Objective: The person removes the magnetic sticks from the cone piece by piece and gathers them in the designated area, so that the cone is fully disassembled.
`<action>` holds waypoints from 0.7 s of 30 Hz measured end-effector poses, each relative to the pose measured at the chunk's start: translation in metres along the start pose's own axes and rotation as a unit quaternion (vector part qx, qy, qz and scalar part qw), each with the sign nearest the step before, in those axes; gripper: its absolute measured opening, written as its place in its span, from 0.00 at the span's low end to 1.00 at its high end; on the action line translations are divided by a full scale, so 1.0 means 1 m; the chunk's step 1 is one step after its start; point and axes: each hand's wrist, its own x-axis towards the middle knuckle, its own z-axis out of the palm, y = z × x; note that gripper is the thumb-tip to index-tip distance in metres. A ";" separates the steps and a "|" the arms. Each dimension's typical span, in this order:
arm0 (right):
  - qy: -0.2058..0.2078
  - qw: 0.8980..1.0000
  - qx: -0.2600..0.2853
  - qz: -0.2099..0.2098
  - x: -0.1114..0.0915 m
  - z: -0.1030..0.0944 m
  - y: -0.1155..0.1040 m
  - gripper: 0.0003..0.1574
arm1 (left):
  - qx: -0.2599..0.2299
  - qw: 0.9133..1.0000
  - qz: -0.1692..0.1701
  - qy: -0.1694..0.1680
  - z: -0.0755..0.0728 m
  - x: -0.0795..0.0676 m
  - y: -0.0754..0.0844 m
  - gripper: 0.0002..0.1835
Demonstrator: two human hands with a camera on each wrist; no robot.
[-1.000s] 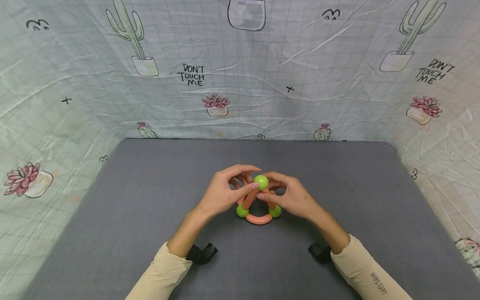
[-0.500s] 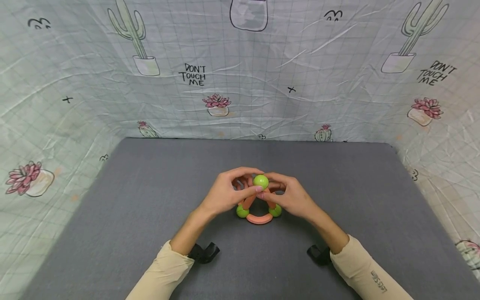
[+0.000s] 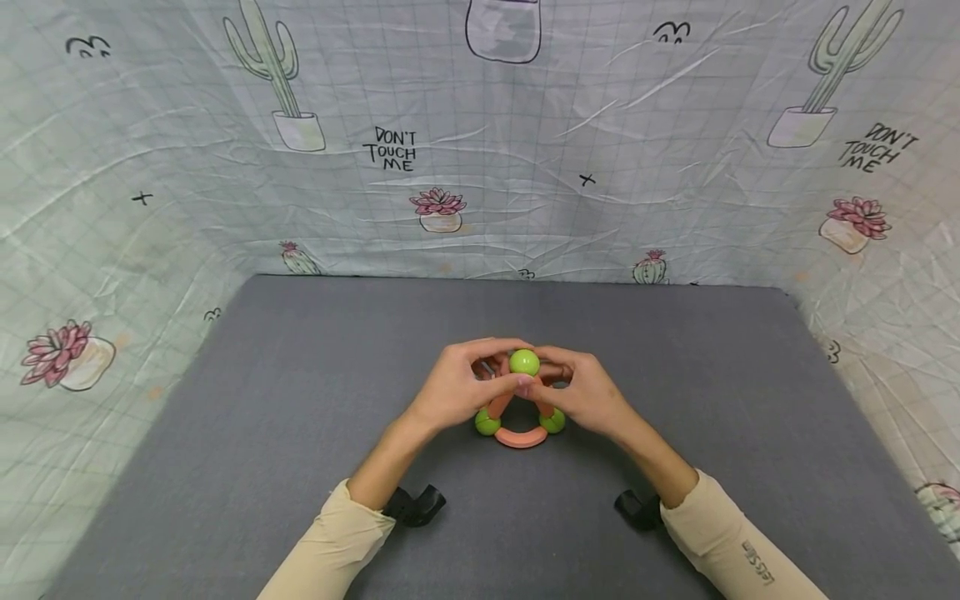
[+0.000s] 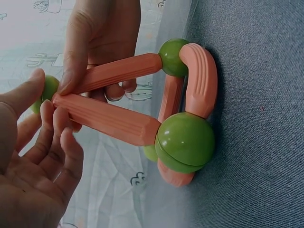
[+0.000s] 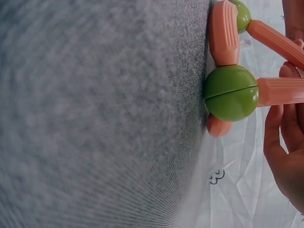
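Note:
A pyramid of orange rods and green balls stands on the grey mat. Its top green ball (image 3: 524,362) lies between the thumb and fingers of my left hand (image 3: 454,388), which pinches it. My right hand (image 3: 588,392) grips the upper end of a straight orange rod (image 4: 121,72) just under that ball. Another straight rod (image 4: 111,118) leans up to the same ball from a lower green ball (image 4: 185,142). At the base, a curved orange rod (image 3: 521,438) joins the left green ball (image 3: 487,422) and the right green ball (image 3: 552,420). The hands partly hide the pyramid's back.
The grey mat (image 3: 315,367) reaches to a pale cloth backdrop (image 3: 510,150) printed with cacti, at the back and both sides. Black straps (image 3: 415,506) are on both wrists, near the beige sleeves (image 3: 330,533).
My left hand's index finger and thumb have closed in around the top ball, and the hand has shifted slightly right. The right hand and the pyramid have stayed nearly still.

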 end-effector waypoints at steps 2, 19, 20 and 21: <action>0.002 1.000 -0.001 0.001 0.000 0.000 0.000 0.29 | 0.007 1.000 0.002 -0.001 0.000 0.000 0.000 0.16; 0.013 1.000 -0.018 -0.005 0.000 0.002 -0.002 0.29 | 0.000 1.000 0.000 -0.016 0.000 -0.002 -0.002 0.14; 0.012 1.000 -0.016 -0.008 0.000 0.002 -0.001 0.29 | -0.003 1.000 -0.002 -0.017 0.000 -0.001 -0.002 0.14; 0.011 1.000 -0.014 -0.011 0.000 0.002 -0.001 0.29 | -0.005 1.000 -0.004 -0.019 -0.001 -0.001 -0.003 0.14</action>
